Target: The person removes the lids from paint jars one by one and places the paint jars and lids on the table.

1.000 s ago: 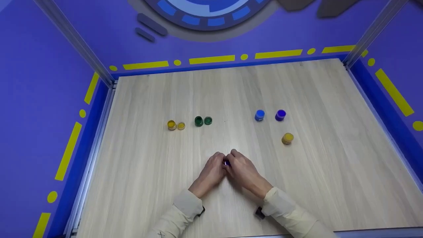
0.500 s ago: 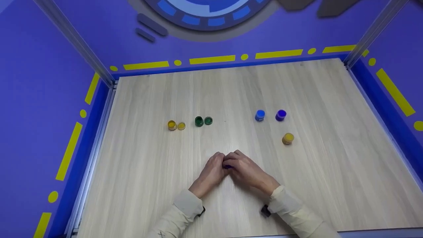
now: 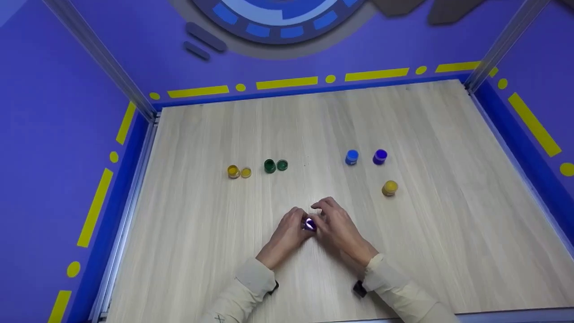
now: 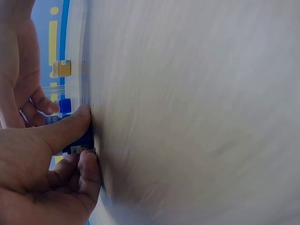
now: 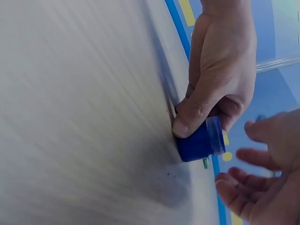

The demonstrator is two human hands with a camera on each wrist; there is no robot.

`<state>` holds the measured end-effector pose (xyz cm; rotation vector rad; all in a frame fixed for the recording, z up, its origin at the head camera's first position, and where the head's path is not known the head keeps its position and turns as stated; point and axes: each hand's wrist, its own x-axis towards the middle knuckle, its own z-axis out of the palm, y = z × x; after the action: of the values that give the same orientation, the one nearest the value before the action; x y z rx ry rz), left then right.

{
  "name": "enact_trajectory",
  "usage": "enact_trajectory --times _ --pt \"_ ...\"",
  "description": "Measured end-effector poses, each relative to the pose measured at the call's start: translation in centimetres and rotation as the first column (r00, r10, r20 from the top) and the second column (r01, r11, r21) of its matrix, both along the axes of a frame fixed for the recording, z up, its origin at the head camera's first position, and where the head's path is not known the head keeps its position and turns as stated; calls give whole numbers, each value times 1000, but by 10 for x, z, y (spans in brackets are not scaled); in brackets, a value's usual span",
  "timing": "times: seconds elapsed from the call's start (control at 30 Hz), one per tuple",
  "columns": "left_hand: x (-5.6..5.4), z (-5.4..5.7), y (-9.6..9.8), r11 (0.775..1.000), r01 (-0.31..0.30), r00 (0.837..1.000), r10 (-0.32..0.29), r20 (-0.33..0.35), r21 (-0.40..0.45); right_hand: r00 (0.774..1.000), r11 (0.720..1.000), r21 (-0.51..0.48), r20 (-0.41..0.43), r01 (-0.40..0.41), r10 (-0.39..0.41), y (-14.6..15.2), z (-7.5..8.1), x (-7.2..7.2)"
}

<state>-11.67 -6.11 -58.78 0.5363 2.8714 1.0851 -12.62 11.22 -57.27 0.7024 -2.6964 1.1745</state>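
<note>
A small dark blue-violet paint jar (image 3: pixel 309 224) stands on the table between the hands. My left hand (image 3: pixel 287 231) grips it by the side, the thumb pressed along the jar wall. In the right wrist view the jar (image 5: pixel 196 146) has a clear ribbed lid (image 5: pixel 215 135) on top. My right hand (image 5: pixel 265 173) is apart from the lid there, its fingers spread and loosely bent with nothing between them. The left wrist view shows a white label (image 4: pixel 76 149) on the jar, most of which the left fingers cover.
An uncapped yellow jar (image 3: pixel 232 171) has its lid (image 3: pixel 246 172) beside it; likewise a green jar (image 3: pixel 269 166) and lid (image 3: pixel 282 165). Rightward stand a capped light blue jar (image 3: pixel 352 157), a violet jar (image 3: pixel 380 156) and another yellow jar (image 3: pixel 389 188). Blue walls (image 3: pixel 287 67) enclose the wooden table (image 3: pixel 202 251).
My right hand, which was closed over the top of the jar, has loosened and lifted its fingers off it. The left hand keeps its hold in the same place.
</note>
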Motion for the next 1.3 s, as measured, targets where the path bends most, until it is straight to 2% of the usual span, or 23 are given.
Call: enact_trajectory --times 0.1,0.23,0.33,0.47,0.63,0.77,1.0,1.3 --pt "0 0 0 1000 -8 1000 8 4 0 999 995 87 -15 44 -43 -6 0 0" --pt "-2 0 2 999 -21 1000 20 -20 -24 998 974 220 -62 47 -34 -13 -1 3" --pt "-2 -1 2 999 -24 999 22 -42 -45 997 967 251 -74 50 -33 -17 -1 6" --pt "-1 -1 2 999 -16 997 13 -77 -40 998 970 239 -56 40 -27 -20 2 8" --pt "0 -1 1 999 1 995 -5 -98 -42 996 966 258 -87 -13 37 -20 5 6" --pt "0 0 -1 999 8 996 -12 -83 -43 988 962 263 -111 -77 109 -17 7 2" --pt "0 2 -2 998 23 999 -25 -35 -63 965 949 233 -105 -211 241 -10 8 -1" --pt "1 0 0 999 3 999 -5 -41 -41 966 961 120 -46 -248 255 -2 5 -1"
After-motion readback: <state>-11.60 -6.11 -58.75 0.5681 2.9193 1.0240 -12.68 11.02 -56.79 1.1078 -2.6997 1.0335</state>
